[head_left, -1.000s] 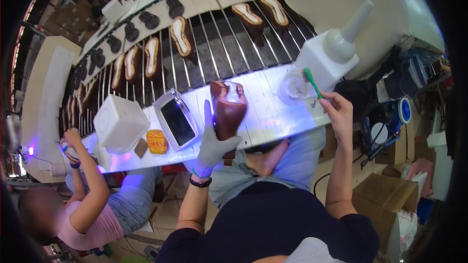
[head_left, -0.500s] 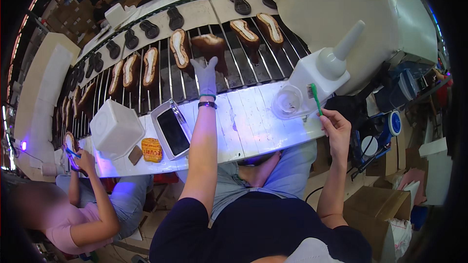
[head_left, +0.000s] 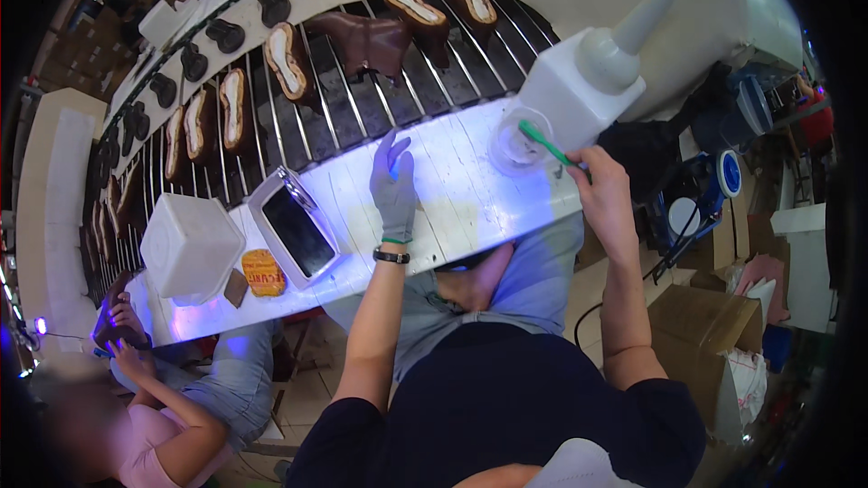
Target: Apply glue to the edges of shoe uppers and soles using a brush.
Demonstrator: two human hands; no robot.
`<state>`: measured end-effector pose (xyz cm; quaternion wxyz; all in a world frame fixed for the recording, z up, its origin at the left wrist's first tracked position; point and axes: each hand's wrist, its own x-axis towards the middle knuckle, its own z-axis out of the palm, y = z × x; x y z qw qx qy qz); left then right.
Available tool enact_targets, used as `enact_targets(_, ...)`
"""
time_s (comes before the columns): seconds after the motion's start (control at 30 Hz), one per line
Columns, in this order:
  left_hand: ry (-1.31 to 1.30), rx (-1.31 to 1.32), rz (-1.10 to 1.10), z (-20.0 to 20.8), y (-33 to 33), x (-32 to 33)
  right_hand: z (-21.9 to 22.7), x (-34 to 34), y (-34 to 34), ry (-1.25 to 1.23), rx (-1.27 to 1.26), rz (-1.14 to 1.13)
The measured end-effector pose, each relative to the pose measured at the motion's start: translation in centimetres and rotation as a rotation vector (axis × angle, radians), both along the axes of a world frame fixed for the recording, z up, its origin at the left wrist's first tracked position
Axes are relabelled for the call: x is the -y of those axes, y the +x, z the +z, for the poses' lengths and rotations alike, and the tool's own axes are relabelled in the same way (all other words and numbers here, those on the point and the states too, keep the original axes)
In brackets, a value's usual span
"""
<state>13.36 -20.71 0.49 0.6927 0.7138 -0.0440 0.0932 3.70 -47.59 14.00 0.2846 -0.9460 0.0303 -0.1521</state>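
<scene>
My left hand [head_left: 394, 188], in a pale glove, is over the white table edge with its fingers stretched out and nothing in them. Beyond it, a brown shoe upper [head_left: 369, 42] lies tipped on its side across the metal rollers. My right hand [head_left: 604, 190] is closed on a green toothbrush [head_left: 546, 141]. The brush head is at the mouth of a clear plastic cup [head_left: 515, 155]; whether the bristles touch what is inside cannot be seen. Close behind the cup stands a white squeeze bottle [head_left: 579, 77] with a long nozzle.
More shoe uppers [head_left: 287, 63] rest bottom up along the rollers [head_left: 336, 117]. Dark soles [head_left: 225, 34] line the far ledge. Left of me are a white container [head_left: 190, 239], a metal-edged tray [head_left: 298, 228] and a yellow round item [head_left: 263, 273]. A co-worker [head_left: 172, 407] handles a shoe upper at far left.
My left hand has drawn back from the tipped shoe upper to the table. My right hand has lowered the toothbrush from upright to the cup. The whole view has shifted.
</scene>
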Motion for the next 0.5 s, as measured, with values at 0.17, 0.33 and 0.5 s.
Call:
enact_targets(0.17, -0.191, 0.009, 0.128, -0.5, 5.3, 2.5, -0.8, -1.2, 1.1, -0.407, -0.222, -0.048)
enact_targets(0.33, 0.663, 0.03, 0.447, 1.5, 14.9, 3.7, -0.5, -3.1, 1.0, -0.567, -0.241, 0.069)
enact_targets(0.5, 1.162, -0.196, 0.356, 2.5, 20.4, 3.4, 1.5, -3.0, -0.5, -0.4, -0.172, 0.083)
